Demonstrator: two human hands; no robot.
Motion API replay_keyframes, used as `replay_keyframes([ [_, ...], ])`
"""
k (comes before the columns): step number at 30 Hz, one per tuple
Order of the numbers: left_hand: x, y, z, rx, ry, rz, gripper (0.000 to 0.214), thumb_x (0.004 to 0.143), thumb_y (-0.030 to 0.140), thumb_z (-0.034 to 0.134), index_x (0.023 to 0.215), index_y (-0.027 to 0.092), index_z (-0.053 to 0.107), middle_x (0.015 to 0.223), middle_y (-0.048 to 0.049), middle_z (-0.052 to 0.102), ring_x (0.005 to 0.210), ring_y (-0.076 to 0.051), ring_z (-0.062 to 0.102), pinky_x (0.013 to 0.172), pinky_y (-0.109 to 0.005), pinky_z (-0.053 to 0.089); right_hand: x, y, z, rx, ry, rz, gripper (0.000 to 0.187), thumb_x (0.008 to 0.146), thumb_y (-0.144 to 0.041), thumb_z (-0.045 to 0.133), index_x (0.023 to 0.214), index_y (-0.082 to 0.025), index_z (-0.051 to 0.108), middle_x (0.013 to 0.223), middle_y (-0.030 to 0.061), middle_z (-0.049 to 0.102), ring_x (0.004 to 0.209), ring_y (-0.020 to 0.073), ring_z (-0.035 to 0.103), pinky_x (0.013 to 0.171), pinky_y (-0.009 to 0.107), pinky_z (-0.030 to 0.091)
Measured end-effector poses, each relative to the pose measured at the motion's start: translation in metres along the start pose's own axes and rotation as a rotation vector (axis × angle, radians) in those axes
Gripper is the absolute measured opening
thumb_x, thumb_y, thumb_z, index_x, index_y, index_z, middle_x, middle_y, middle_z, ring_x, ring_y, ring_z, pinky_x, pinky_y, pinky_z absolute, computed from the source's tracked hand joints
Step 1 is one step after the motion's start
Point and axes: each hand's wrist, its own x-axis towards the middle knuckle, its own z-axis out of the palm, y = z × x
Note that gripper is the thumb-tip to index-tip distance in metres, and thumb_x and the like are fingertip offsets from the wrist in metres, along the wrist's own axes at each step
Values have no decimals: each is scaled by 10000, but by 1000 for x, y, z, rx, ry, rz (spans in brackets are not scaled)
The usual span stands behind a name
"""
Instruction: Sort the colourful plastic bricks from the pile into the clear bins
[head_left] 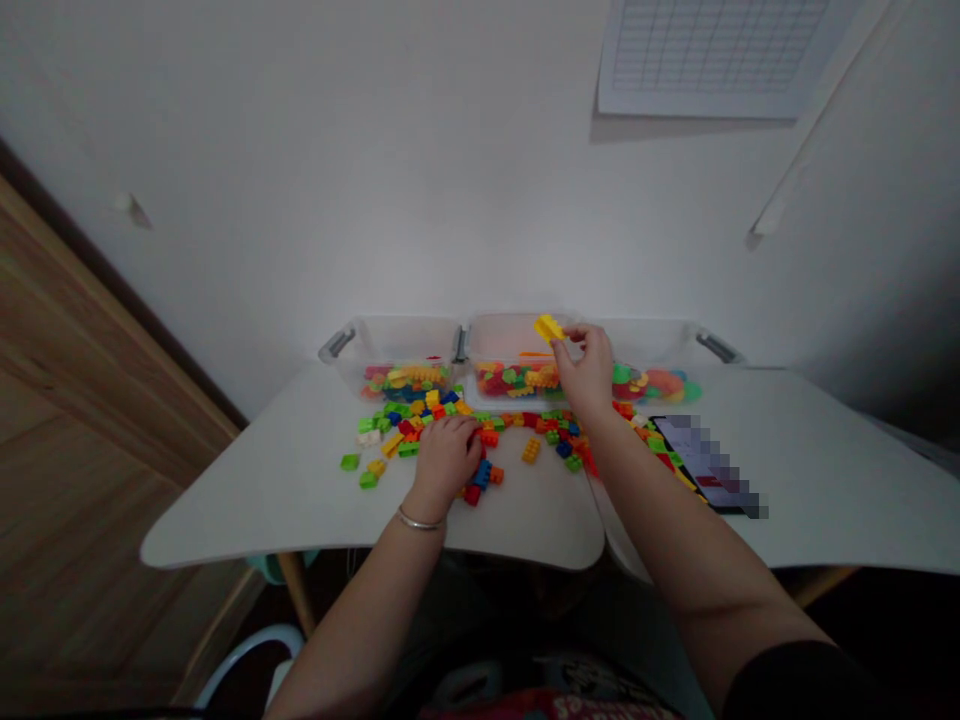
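My right hand (589, 370) is raised in front of the clear bins and pinches a yellow toy building brick (550, 328) between thumb and fingers. Lower and to the left, my left hand (448, 455) is closed over a cluster of joined toy bricks (482, 474) in blue, red and orange, low at the table top. My fingers hide part of that cluster. Loose bricks in green, yellow, white and red lie to the left of this hand. A single yellow-orange brick (531, 451) lies on the table between my two arms.
Clear plastic bins (397, 345) with grey latches stand along the wall, holding colourful pieces. A row of bricks (517, 420) runs in front of them. A tablet (694, 455) lies at the right, bricks along its edge. The white tables (262, 480) meet near my right forearm.
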Motion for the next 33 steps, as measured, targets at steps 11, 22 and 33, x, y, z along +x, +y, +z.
replay_keyframes([
  [11, -1, 0, -2, -5, -6, -9, 260, 899, 248, 509, 1079, 222, 694, 1146, -54, 705, 1068, -245, 610, 946, -410, 445, 12, 12, 11, -210, -151, 70, 135, 834, -337, 602, 808, -214, 649, 929, 68, 667, 911, 245, 565, 858, 381, 407],
  [22, 0, -2, 0, -8, -2, -10, 265, 895, 245, 507, 1076, 225, 699, 1154, -52, 706, 1079, -256, 609, 955, -430, 442, 14, 17, 4, -130, -201, 51, 178, 847, -337, 563, 865, -192, 664, 886, 72, 694, 850, 228, 595, 837, 375, 441],
  [33, 0, 0, -1, -14, -9, 5, 271, 895, 249, 507, 1086, 224, 697, 1142, -61, 703, 1064, -235, 607, 951, -396, 447, -49, -8, -28, 112, -464, -58, 168, 856, -313, 539, 902, -209, 662, 905, 63, 690, 835, 208, 621, 794, 355, 493],
])
